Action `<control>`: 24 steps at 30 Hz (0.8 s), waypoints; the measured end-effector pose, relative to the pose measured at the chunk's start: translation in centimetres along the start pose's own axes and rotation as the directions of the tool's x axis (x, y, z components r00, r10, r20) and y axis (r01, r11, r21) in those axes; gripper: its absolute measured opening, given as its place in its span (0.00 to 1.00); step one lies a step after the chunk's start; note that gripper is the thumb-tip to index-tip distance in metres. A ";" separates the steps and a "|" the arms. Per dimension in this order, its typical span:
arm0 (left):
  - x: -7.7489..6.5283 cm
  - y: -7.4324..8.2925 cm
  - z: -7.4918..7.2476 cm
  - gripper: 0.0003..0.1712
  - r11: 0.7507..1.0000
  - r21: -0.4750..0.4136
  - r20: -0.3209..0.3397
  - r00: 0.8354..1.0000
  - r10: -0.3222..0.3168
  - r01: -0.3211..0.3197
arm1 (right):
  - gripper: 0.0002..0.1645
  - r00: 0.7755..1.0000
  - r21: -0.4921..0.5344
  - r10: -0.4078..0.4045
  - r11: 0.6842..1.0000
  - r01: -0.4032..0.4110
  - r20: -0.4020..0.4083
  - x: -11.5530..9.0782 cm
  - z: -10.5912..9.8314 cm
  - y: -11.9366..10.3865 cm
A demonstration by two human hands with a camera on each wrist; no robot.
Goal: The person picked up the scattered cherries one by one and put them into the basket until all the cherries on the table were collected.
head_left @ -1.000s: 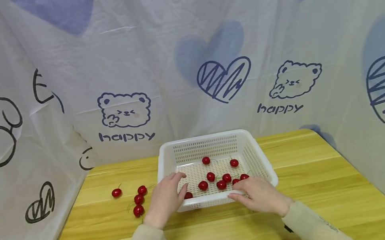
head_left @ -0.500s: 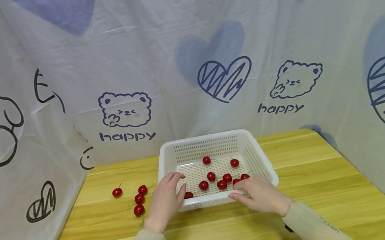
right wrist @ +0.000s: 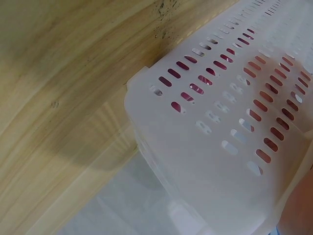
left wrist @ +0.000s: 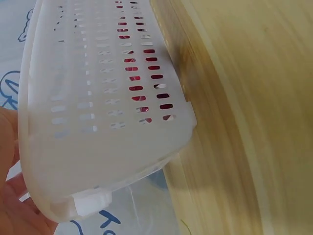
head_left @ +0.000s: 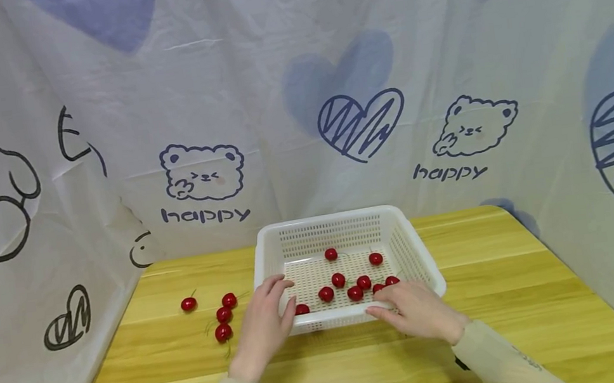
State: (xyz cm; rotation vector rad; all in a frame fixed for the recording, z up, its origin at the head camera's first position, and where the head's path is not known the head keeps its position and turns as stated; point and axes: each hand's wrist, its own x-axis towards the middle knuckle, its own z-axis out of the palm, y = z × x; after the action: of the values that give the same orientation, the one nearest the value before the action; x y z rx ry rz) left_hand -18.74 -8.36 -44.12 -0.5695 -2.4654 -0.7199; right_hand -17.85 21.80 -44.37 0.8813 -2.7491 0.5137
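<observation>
Nine cherries show inside the white basket in the head view, most of them toward its near side, and the basket stands upright on the wooden table between the two hands. Four more, the loose cherries, lie on the table left of the basket: three close together in a line, one farther left with its stem up. The left hand is at the near left corner, its thumb and forefinger well apart and bent over the basket; whether it grips the rim I cannot tell. The right hand holds the near wall toward the right, fingers curled over the rim, thumb outside. Behind hangs a pale sheet printed with hearts and bears. In the left wrist view, the slotted wall shows red through its lower slots; part of the left hand appears beside the rim at the corner, its contact unclear. In the right wrist view, the right hand's fingers show through the slots, on the inside, with cherries red lower down.
</observation>
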 end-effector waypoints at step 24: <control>-3.5 -3.2 -2.4 0.22 0.958 -0.122 -0.069 0.960 -0.270 0.261 | 0.22 1.000 -0.003 0.012 1.000 -0.012 0.007 0.0 -0.2 -0.2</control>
State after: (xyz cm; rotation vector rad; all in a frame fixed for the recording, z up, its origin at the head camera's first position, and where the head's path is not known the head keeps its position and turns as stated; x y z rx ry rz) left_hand -16.77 -13.15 -45.54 -0.2410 -2.4587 -0.9715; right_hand -17.76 21.70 -44.17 0.8686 -2.7622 0.5093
